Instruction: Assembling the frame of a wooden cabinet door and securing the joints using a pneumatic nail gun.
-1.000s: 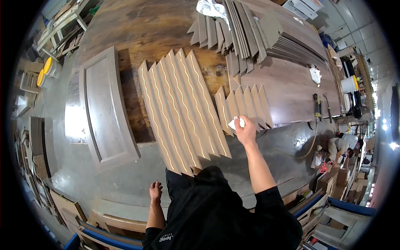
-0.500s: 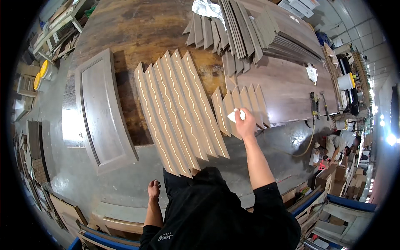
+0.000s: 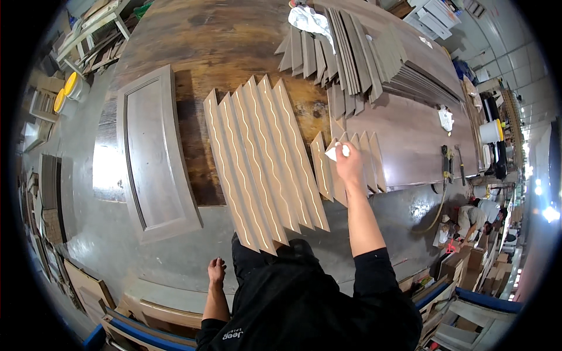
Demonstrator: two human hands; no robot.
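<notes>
Pinched in my right hand [image 3: 351, 168] is a small white glue bottle [image 3: 335, 153], its pointed end toward the left. It hovers over a group of short brown wooden strips with slanted ends; the leftmost short strip [image 3: 322, 169] carries a wavy pale bead of glue. To their left lie several long brown strips [image 3: 266, 169], side by side and stepped, each bearing a similar wavy bead and jutting past the table's near edge. My left hand [image 3: 216, 271] hangs low over the floor beside my leg, fingers curled, nothing visible in it.
A grey framed panel [image 3: 155, 152] lies at left, overhanging the wooden table [image 3: 234, 29]. Stacked grey-brown boards [image 3: 363, 58] and a crumpled white plastic sheet [image 3: 310, 22] occupy the far side. A hammer [image 3: 461, 164] lies at right. People [image 3: 471, 217] work beyond.
The view has shifted, so the table and strips appear farther right. My right hand has moved slightly away from me over the short strips, still gripping the bottle. My left hand stays low.
</notes>
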